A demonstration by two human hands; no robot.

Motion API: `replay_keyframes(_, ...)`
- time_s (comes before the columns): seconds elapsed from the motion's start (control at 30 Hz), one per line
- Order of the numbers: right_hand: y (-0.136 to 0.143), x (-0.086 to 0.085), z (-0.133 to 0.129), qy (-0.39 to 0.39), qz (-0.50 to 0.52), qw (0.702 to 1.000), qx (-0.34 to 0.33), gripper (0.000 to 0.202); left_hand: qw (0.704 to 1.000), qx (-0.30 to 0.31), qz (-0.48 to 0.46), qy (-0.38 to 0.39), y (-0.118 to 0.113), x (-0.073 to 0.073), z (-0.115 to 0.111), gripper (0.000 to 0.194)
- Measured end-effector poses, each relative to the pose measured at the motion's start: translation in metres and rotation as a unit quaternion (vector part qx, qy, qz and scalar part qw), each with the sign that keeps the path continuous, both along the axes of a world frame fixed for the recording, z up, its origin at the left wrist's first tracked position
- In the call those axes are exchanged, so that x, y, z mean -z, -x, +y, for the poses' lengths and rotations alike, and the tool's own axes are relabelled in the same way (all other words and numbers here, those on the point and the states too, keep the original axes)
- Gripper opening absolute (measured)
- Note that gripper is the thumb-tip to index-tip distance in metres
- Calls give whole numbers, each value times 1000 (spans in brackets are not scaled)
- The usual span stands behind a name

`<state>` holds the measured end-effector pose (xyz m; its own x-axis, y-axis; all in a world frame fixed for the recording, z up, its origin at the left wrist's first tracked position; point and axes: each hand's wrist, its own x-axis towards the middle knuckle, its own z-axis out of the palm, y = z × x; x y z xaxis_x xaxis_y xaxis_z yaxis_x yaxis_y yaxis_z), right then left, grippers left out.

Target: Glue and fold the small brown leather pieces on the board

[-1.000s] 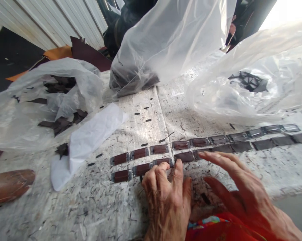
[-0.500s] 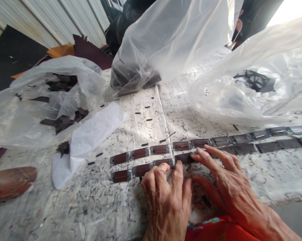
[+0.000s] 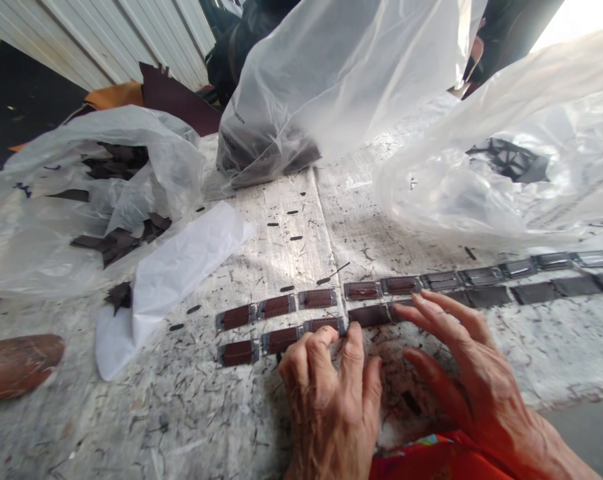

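Two rows of small, dark rectangular leather-like pieces lie across the cloth in front of me. The upper row has brown stitched pieces (image 3: 318,298) with grey edges. In the lower row, similar brown pieces (image 3: 238,353) are on the left and plain dark pieces (image 3: 534,293) on the right. My left hand (image 3: 331,393) rests with bent, parted fingers, its fingertips at a lower-row brown piece and the left end of a plain dark piece (image 3: 368,315). My right hand (image 3: 474,360) has its fingers spread, fingertips over the lower row just right of that piece.
A clear plastic bag (image 3: 176,143) with dark scraps lies left, beside white paper (image 3: 181,257). Another bag (image 3: 351,87) stands at the back, and a third (image 3: 431,180) lies right. A worn brown rounded object (image 3: 19,367) is at far left. Thread bits litter the cloth (image 3: 191,427).
My right hand has shifted slightly right, uncovering more of the plain dark piece between my hands. My left hand stays nearly in place. The camera view has turned a little.
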<state>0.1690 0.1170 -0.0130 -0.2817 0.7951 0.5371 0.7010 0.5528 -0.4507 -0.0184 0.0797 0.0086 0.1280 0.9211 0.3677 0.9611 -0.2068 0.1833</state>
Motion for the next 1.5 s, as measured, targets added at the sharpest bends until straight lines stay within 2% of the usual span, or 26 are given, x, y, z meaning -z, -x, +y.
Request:
replay_keyframes(0.17, 1, 4, 0, -21, -85, 996, -26, 67, 1000, -6, 0, -2, -2, 0, 0, 35)
replay_keyframes(0.27, 1, 4, 0, -29, -111, 993, -15, 69, 999, -24, -24, -7, -6, 0, 1, 31)
replay_keyframes(0.37, 2, 3, -1, -27, -117, 993, -8, 69, 998, -37, -41, -14, -9, -1, 2, 29)
replay_keyframes(0.57, 1, 2, -2, -18, -94, 995, 14, 56, 998, -37, -37, -19, -10, 0, 2, 29)
replay_keyframes(0.73, -1, 4, -4, -36, -92, 994, -42, 63, 998, -43, -39, -34, -12, 1, 2, 28)
replay_keyframes(0.87, 0, 5, -3, -37, -88, 995, -27, 66, 998, -45, -41, -36, -11, -4, 3, 25)
replay_keyframes(0.97, -1, 5, -3, -31, -69, 997, -19, 55, 997, -33, -58, -44, -8, -10, 3, 20)
replay_keyframes(1.07, -3, 6, -1, -18, -29, 999, -12, 47, 994, -18, -91, -62, -6, -12, 4, 16)
replay_keyframes(1.23, -4, 10, 0, -33, -44, 998, -38, 54, 979, -31, -165, -114, -3, -10, -1, 24)
replay_keyframes(1.37, -6, 18, 2, -77, -52, 995, -48, 53, 967, -39, -186, -173, 4, -9, -10, 12)
replay_keyframes(1.5, -13, 33, 6, -141, 3, 989, -48, 31, 952, -56, -188, -236, 14, -9, -23, 17)
